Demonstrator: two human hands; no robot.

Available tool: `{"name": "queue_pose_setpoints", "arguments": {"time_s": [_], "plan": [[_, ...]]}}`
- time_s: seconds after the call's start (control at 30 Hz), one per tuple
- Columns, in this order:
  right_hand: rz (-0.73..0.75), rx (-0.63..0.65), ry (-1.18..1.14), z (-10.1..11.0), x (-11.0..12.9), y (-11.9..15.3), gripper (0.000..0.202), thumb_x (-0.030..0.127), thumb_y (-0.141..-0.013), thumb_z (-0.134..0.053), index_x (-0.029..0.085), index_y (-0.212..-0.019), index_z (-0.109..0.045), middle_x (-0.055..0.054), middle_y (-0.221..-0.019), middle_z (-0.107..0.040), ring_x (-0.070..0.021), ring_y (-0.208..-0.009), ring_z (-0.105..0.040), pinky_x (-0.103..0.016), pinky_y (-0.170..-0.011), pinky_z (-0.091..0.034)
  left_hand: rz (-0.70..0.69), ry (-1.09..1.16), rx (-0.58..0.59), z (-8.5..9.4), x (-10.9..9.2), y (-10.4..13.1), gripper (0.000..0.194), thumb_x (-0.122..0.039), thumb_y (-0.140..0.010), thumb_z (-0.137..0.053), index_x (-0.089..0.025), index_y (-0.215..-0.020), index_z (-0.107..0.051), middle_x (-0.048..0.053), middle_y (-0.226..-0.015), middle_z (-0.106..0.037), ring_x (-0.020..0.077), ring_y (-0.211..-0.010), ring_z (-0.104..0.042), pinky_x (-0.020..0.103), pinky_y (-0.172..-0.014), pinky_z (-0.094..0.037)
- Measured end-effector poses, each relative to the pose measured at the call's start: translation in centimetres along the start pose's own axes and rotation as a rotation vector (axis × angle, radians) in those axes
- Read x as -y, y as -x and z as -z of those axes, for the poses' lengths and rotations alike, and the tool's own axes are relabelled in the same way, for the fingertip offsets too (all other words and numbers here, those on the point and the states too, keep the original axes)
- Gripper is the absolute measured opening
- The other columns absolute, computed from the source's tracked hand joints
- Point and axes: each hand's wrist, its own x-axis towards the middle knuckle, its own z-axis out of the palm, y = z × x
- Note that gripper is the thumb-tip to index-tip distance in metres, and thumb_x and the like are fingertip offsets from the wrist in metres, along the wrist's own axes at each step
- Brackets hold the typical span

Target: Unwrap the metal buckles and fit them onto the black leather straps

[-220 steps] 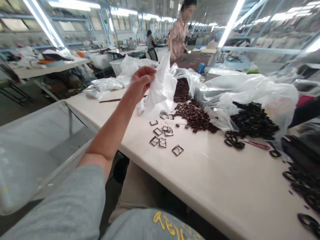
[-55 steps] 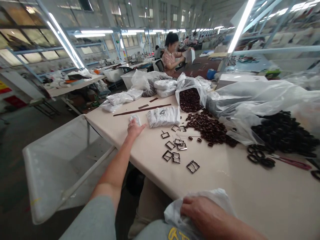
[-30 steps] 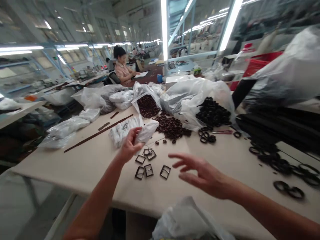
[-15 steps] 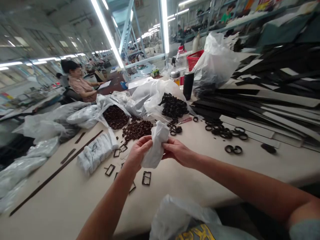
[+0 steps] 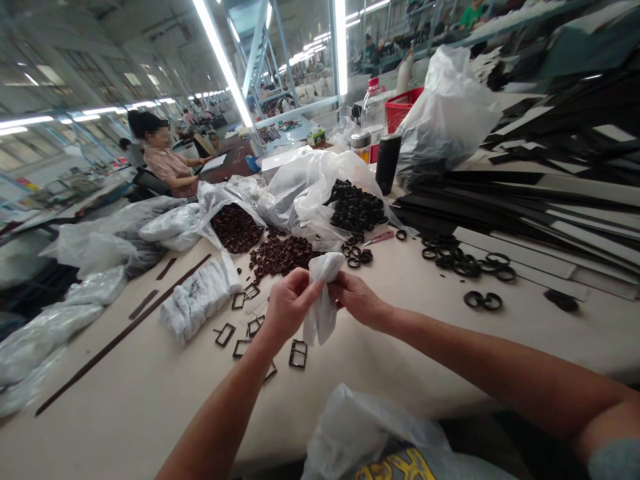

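Both my hands hold a small white wrapped packet (image 5: 323, 313) above the table, its contents hidden. My left hand (image 5: 291, 303) pinches its left side with the thumb on top. On the other side the fingers of my right hand (image 5: 359, 300) close on its edge. Several dark metal buckles (image 5: 299, 354) lie on the table below and left of my left hand. Farther left rests a bigger white wrapped bundle (image 5: 197, 300). A pile of small dark brown pieces (image 5: 283, 255) sits just beyond my hands.
Black strap loops (image 5: 483, 300) lie to the right, before long black and white strips (image 5: 540, 220). Behind the piles stand plastic bags (image 5: 310, 180), a black cylinder (image 5: 387, 163) and a red basket (image 5: 400, 110). A long brown strip (image 5: 125, 333) lies left. A co-worker (image 5: 167, 160) sits far left.
My left hand has turned and its thumb has moved further over the white packet, which now looks narrower and more upright. The whole view has shifted slightly.
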Motion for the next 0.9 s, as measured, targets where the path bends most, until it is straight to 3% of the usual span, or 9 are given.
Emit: {"name": "queue_pose_setpoints", "arguments": {"time_s": [0.13, 0.27, 0.37, 0.47, 0.57, 0.67, 0.73, 0.8, 0.9], "plan": [[-0.067, 0.050, -0.049, -0.5, 0.7, 0.3, 0.026, 0.025, -0.076, -0.062, 0.014, -0.100, -0.063, -0.002, -0.080, -0.066, -0.0159, -0.069, -0.061, -0.028, -0.059, -0.054, 0.048, 0.141, -0.057, -0.3, 0.4, -0.3, 0.049, -0.057, -0.071, -0.077, -0.014, -0.067, -0.055, -0.004, -0.060, -0.044, 0.0069, -0.056, -0.036, 0.020, -0.051, -0.029], [-0.172, 0.067, -0.247, -1.2, 1.1, 0.5, 0.026, 0.024, -0.075, -0.070, 0.016, -0.100, -0.065, -0.002, -0.083, -0.070, -0.0146, -0.070, -0.063, -0.026, -0.066, -0.054, 0.150, 0.316, -0.119, -0.5, -0.2, -0.7, 0.056, -0.061, -0.059, -0.084, -0.014, -0.065, -0.054, -0.005, -0.056, -0.043, 0.0050, -0.051, -0.033, 0.018, -0.048, -0.028], [-0.319, -0.006, -0.486, -0.8, 1.0, 0.5, 0.015, 0.028, -0.087, -0.058, 0.016, -0.094, -0.065, -0.002, -0.074, -0.068, -0.0135, -0.065, -0.062, -0.025, -0.065, -0.052, 0.163, 0.464, -0.262, 0.3, -1.0, -1.2, 0.057, -0.058, -0.051, -0.089, -0.015, -0.069, -0.056, -0.006, -0.059, -0.048, 0.0050, -0.051, -0.039, 0.016, -0.047, -0.031], [-0.378, 0.030, -0.655, 0.4, 1.3, 0.6, 0.035, 0.043, -0.097, -0.044, 0.016, -0.090, -0.065, -0.001, -0.064, -0.062, -0.0132, -0.056, -0.057, -0.024, -0.057, -0.049, 0.090, 0.522, -0.326, 1.4, -1.5, -1.7, 0.053, -0.053, -0.052, -0.091, -0.015, -0.071, -0.058, -0.005, -0.062, -0.054, 0.0055, -0.054, -0.045, 0.015, -0.050, -0.036], [-0.297, 0.078, -0.667, 1.2, 1.9, 0.9, 0.033, 0.048, -0.087, -0.064, 0.019, -0.103, -0.065, 0.000, -0.075, -0.065, -0.0119, -0.064, -0.059, -0.022, -0.062, -0.049, -0.041, 0.477, -0.267, 2.0, -1.5, -1.9, 0.043, -0.048, -0.063, -0.088, -0.015, -0.070, -0.061, -0.004, -0.064, -0.055, 0.0050, -0.057, -0.046, 0.014, -0.055, -0.038], [-0.217, 0.088, -0.538, 1.0, 2.4, 1.1, 0.060, 0.028, -0.066, -0.082, 0.025, -0.122, -0.060, -0.001, -0.103, -0.068, -0.0129, -0.084, -0.063, -0.023, -0.074, -0.051, -0.106, 0.417, -0.168, 1.9, -1.5, -1.9, 0.033, -0.042, -0.075, -0.082, -0.015, -0.073, -0.063, -0.004, -0.065, -0.052, 0.0047, -0.057, -0.043, 0.014, -0.056, -0.037], [-0.152, 0.134, -0.466, 0.5, 2.6, 1.0, 0.070, 0.028, -0.063, -0.083, 0.027, -0.128, -0.057, -0.001, -0.113, -0.066, -0.0144, -0.091, -0.061, -0.024, -0.074, -0.051, -0.141, 0.411, -0.065, 1.6, -1.8, -1.6, 0.027, -0.039, -0.080, -0.077, -0.016, -0.076, -0.065, -0.002, -0.069, -0.054, 0.0057, -0.060, -0.045, 0.016, -0.056, -0.037], [-0.093, 0.180, -0.427, -0.1, 2.6, 0.8, 0.070, 0.033, -0.064, -0.082, 0.027, -0.129, -0.057, -0.001, -0.113, -0.065, -0.0146, -0.089, -0.060, -0.022, -0.069, -0.049, -0.204, 0.417, 0.057, 1.2, -2.3, -1.2, 0.021, -0.035, -0.086, -0.072, -0.017, -0.078, -0.066, 0.000, -0.077, -0.058, 0.0071, -0.067, -0.050, 0.017, -0.060, -0.040], [-0.055, 0.116, -0.412, -0.9, 2.3, 0.3, 0.065, 0.030, -0.059, -0.082, 0.022, -0.120, -0.060, 0.001, -0.097, -0.067, -0.0126, -0.076, -0.058, -0.019, -0.060, -0.044, -0.281, 0.427, 0.163, 0.8, -3.2, -0.5, 0.017, -0.030, -0.089, -0.068, -0.018, -0.077, -0.068, 0.001, -0.085, -0.061, 0.0077, -0.076, -0.054, 0.016, -0.068, -0.044]]}}
